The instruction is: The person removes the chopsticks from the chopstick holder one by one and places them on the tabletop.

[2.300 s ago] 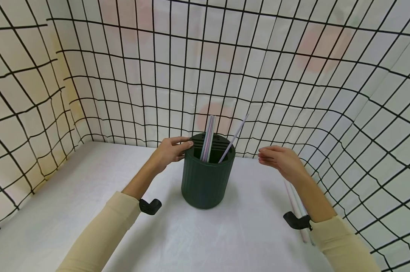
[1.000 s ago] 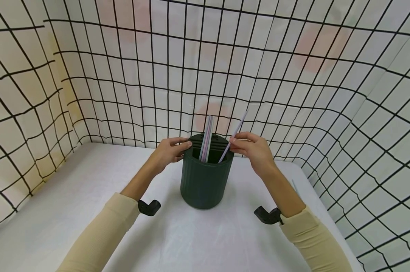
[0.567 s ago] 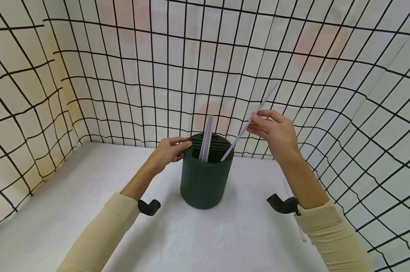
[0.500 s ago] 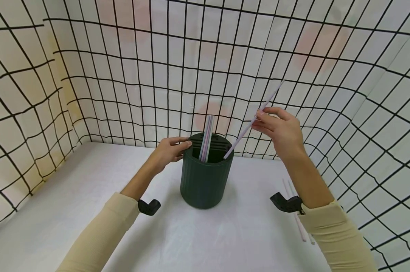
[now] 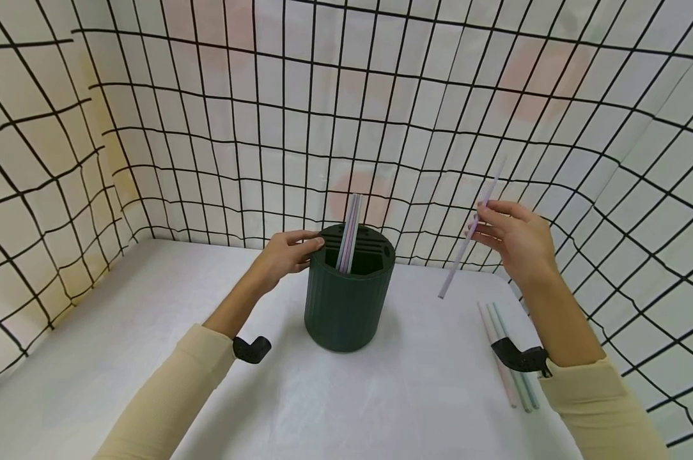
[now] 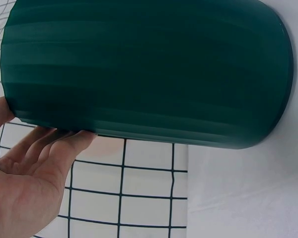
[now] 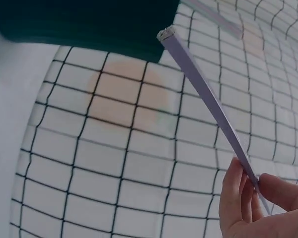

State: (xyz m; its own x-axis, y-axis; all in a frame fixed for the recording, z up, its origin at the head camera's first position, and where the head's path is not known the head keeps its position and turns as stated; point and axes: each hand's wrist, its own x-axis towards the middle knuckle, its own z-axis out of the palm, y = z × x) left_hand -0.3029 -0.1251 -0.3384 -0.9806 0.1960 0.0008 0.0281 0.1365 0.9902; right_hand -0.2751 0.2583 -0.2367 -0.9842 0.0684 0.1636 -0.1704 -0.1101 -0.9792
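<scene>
A dark green ribbed pen holder (image 5: 346,313) stands upright on the table, with a slotted top and a wide opening. Several pastel sticks (image 5: 349,236) lean inside it. My left hand (image 5: 283,259) holds its upper left side, thumb at the rim; the holder (image 6: 139,69) fills much of the left wrist view. To the right, my right hand (image 5: 519,239) pinches a long lilac stick (image 5: 458,262) between thumb and fingers, slanted and clear of the holder. In the right wrist view the lilac stick (image 7: 203,94) shows a rough whitish lower end.
Several pink, green and blue sticks (image 5: 503,364) lie on the white table (image 5: 404,396) at the right, partly behind the right wrist's black camera mount (image 5: 519,358). A black wire grid (image 5: 306,137) rises along the back and both sides.
My right hand came to the lilac stick in the holder, pinched it, drew it up and out, then carried it right and lower. The left hand stays at the rim.
</scene>
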